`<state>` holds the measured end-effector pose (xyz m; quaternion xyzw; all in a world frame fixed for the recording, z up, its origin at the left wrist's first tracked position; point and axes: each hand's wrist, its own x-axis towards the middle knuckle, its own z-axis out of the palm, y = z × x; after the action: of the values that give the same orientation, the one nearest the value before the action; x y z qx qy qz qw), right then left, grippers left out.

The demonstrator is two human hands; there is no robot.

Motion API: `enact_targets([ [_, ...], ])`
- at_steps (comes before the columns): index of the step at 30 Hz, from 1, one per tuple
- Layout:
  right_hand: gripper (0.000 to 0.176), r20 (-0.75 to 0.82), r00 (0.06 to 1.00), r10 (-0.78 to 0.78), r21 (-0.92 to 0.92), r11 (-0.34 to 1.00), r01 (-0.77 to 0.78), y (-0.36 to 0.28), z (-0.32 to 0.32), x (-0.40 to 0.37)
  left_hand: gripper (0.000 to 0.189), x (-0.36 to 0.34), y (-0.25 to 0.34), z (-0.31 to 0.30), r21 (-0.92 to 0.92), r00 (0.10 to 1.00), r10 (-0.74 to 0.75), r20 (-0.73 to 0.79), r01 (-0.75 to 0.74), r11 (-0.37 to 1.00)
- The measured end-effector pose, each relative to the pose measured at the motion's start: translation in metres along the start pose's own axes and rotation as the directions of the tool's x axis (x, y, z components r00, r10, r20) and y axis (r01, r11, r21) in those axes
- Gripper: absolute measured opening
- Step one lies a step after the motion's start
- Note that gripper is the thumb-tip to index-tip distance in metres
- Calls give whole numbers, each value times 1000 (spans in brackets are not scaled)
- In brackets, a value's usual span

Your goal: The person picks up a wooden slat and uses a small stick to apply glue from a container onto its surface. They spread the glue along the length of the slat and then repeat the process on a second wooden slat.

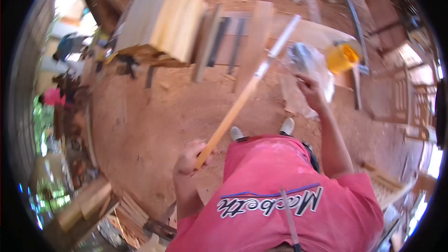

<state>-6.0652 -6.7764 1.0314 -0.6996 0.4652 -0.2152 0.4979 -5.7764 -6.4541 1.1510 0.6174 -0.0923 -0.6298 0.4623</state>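
Observation:
My left hand [190, 157] is closed round the lower end of a long wooden stick [231, 115]. The stick slants up to the right, and its upper part is whitish and smeared by motion. Off to the right, my right hand [310, 91] is held over a clear plastic bag [303, 60], with the index finger stretched out and the thumb apart; it is not touching the stick. Just beyond the bag, a yellow container [342, 59] lies with its opening to the right.
A big stack of pale boards [161, 18] stands at the upper left. Planks [255, 37] and dark bars [219, 42] lie beside it. Wooden chairs [417, 107] are at the right, scrap wood [128, 219] at the lower left. Two people [55, 97] [70, 46] are at the far left.

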Motion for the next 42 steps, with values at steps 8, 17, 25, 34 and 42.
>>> enact_targets([
  [8,35,6,992,-126,318,941,118,-21,-5,-5,31,0,-1,7,-132,988,50,147,-31,991],
  [17,40,9,999,43,277,960,-44,24,-2,-5,35,13,-10,1,-380,933,25,360,122,917],
  [25,31,19,996,-86,69,994,84,0,-2,8,41,14,-2,-6,-407,953,88,290,39,912],
  [34,33,419,908,5,214,971,-104,-34,11,-41,38,28,0,14,-445,954,98,283,40,894],
  [42,31,75,993,-92,138,987,81,-9,28,-48,37,43,-3,31,-490,952,95,291,63,869],
])
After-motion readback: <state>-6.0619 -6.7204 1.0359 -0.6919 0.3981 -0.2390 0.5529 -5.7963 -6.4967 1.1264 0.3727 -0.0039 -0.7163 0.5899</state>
